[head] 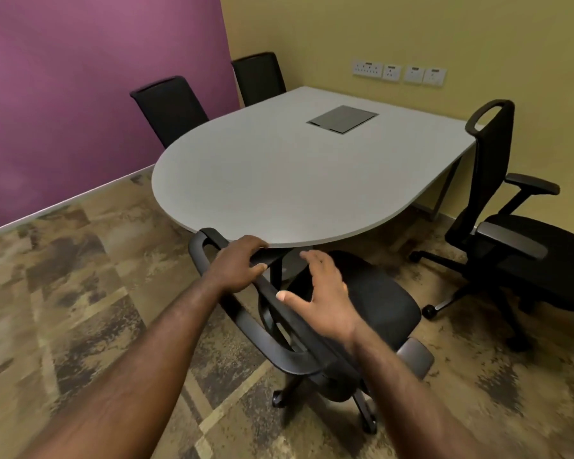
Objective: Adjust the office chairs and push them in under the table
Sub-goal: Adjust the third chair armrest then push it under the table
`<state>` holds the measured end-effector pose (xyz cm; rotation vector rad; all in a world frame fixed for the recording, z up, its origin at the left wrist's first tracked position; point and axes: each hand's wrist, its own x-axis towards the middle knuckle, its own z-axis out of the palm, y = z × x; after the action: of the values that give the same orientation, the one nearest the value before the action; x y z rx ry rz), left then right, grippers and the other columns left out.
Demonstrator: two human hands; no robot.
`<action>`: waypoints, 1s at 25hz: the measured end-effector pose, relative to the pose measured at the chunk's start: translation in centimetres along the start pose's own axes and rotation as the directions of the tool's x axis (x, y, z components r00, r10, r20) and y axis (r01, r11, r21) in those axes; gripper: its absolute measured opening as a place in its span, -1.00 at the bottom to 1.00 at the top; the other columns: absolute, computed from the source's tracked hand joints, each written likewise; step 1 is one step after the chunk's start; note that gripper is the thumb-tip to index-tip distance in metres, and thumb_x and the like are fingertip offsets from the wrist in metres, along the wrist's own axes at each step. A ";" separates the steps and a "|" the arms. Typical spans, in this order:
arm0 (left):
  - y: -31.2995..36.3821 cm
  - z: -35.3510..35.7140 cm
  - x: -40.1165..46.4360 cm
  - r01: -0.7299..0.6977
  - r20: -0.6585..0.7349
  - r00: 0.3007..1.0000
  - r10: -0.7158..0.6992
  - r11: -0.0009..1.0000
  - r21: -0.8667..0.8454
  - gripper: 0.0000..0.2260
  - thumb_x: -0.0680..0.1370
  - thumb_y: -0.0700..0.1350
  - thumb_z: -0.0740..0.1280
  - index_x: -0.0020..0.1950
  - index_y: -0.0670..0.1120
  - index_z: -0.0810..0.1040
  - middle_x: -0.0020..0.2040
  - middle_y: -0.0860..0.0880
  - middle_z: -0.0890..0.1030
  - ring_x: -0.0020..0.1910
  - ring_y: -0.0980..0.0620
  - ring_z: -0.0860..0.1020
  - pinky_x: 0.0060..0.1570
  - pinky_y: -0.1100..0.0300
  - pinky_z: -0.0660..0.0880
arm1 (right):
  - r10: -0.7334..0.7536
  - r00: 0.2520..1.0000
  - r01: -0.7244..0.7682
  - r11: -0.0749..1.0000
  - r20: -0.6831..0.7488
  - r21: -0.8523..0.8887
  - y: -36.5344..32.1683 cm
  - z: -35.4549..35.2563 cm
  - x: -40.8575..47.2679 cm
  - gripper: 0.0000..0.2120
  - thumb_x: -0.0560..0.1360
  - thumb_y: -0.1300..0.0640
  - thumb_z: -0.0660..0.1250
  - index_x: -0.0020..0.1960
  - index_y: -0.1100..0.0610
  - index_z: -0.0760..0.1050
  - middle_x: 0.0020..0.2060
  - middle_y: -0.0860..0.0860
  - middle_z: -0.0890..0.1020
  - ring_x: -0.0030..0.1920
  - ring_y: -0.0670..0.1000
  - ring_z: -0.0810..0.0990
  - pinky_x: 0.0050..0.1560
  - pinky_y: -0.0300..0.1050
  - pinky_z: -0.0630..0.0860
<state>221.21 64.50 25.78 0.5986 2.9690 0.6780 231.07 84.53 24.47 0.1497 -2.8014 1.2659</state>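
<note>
A black office chair stands at the near rounded end of the grey table, turned sideways, its seat partly under the edge. My left hand grips the top rail of its backrest, right beside the table's edge. My right hand hovers with fingers spread just above the same rail, over the seat. A second black chair with armrests stands pulled out at the table's right side, turned away from it. Two more chairs, one on the left and one behind it, sit pushed in on the far left side.
A purple wall runs along the left and a yellow wall with a row of sockets behind the table. A dark cable hatch sits in the tabletop. Patterned brown carpet covers the floor to my left and right.
</note>
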 end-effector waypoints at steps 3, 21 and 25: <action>-3.2 -0.4 -2.2 0.025 -0.070 0.997 -0.028 0.999 -0.043 -0.73 0.52 -0.09 0.41 0.21 -0.01 0.55 0.19 0.04 0.55 0.16 0.05 0.52 0.18 0.04 0.47 | 0.001 0.993 -0.012 0.995 0.115 0.099 -2.8 4.1 -1.2 -0.19 0.44 -0.17 0.43 0.53 0.06 0.13 0.44 -0.01 0.22 0.44 -0.01 0.22 0.44 0.00 0.26; -3.6 2.8 -6.1 -0.178 -0.020 0.983 0.185 0.968 0.179 -0.35 0.55 0.38 -0.06 -0.42 -0.08 0.44 -0.46 0.01 0.45 -0.38 -0.01 0.39 -0.19 0.06 0.35 | 0.145 0.958 -0.017 0.890 0.248 -0.455 -2.1 5.7 -5.4 -0.75 0.46 -0.18 0.26 -0.15 0.00 0.40 -0.30 -0.06 0.50 -0.24 0.06 0.56 -0.26 -0.06 0.46; -2.2 2.9 -6.5 -0.288 0.124 0.957 0.263 0.914 0.286 -0.31 0.34 0.61 -0.03 -0.46 -0.03 0.27 -0.49 0.04 0.37 -0.48 0.01 0.36 -0.45 0.13 0.15 | 0.125 0.944 0.059 0.844 0.304 -0.533 0.9 1.5 -7.3 -0.77 0.42 -0.18 0.26 -0.13 -0.02 0.43 -0.31 -0.08 0.50 -0.28 0.04 0.51 -0.24 -0.06 0.47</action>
<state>226.71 61.37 21.94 1.0542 2.9566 0.1967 238.22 84.42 22.10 0.3030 -3.3289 0.4337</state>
